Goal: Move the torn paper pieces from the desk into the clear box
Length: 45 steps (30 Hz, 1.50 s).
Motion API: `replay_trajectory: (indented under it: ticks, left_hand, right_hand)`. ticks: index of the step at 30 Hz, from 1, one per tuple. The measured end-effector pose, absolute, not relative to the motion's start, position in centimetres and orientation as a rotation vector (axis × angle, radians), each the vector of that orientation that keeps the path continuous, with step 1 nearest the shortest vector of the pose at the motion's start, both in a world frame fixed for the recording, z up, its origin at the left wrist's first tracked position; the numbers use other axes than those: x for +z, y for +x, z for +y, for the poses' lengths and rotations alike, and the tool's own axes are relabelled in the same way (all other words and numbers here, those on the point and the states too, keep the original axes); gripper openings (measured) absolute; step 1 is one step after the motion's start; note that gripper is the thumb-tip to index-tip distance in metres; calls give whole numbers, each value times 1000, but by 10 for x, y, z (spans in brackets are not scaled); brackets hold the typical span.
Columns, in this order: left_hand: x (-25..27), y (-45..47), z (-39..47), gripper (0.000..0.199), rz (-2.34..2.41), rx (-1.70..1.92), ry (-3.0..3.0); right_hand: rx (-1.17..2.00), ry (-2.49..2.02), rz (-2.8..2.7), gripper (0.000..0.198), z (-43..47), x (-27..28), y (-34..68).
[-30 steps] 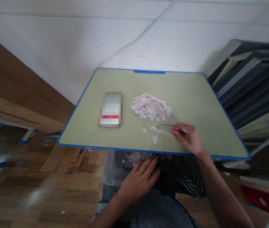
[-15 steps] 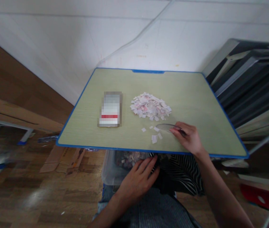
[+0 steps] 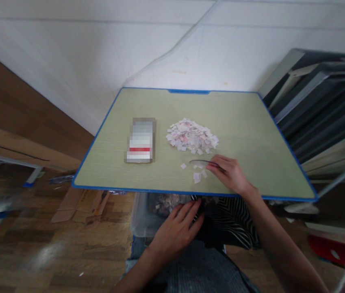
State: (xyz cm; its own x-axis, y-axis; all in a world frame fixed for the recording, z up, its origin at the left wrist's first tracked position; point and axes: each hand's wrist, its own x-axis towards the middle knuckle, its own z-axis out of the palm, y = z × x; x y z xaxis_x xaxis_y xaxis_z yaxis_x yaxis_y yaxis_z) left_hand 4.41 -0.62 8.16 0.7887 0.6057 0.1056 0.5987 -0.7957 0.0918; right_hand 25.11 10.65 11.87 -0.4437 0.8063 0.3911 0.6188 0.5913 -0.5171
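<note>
My right hand (image 3: 228,173) is closed on a slim pair of dark tweezers (image 3: 201,161), blurred by motion, whose tip points left over the table. Under and around the tip lie several loose paper squares, among them a larger white piece (image 3: 197,178) and a small one (image 3: 183,166). Just behind them is a heap of small white and pinkish paper squares (image 3: 192,136). My left hand (image 3: 176,228) rests below the table's front edge at my lap, fingers stretched out, beside a clear plastic bin (image 3: 142,219); it holds nothing visible.
The pale green table (image 3: 233,118) has a blue rim. A pixelated box-like item (image 3: 140,140) lies left of the heap. Dark flat panels (image 3: 318,97) lean at the right, and brown boards (image 3: 22,106) stand at the left. Flattened cardboard (image 3: 81,205) lies on the wooden floor.
My right hand has moved left with the tweezers, bringing their tip over the loose squares. My left hand stays in place, and the heap looks unchanged.
</note>
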Motion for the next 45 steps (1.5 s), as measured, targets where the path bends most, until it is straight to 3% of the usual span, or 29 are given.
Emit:
replay_trajectory:
  ticks: [14,23,29,33,45]
  left_hand:
    - [84,42,-16,33,991,352,3016]
    - [80,39,-24,48,992,125,2937]
    - [77,42,-22,46,944,51,2880]
    - [77,43,-22,44,955,62,2863]
    - [80,44,-19,41,963,50,2853]
  right_hand:
    - [373,-1130,-2100,25,98,123,266]
    - [417,-1167,-2053,27,93,122,281]
    - [490,-1113,-2139,17,97,121,275]
    - [441,-1151,-2101,25,95,122,276]
    - [404,-1239,-2021,25,97,120,278]
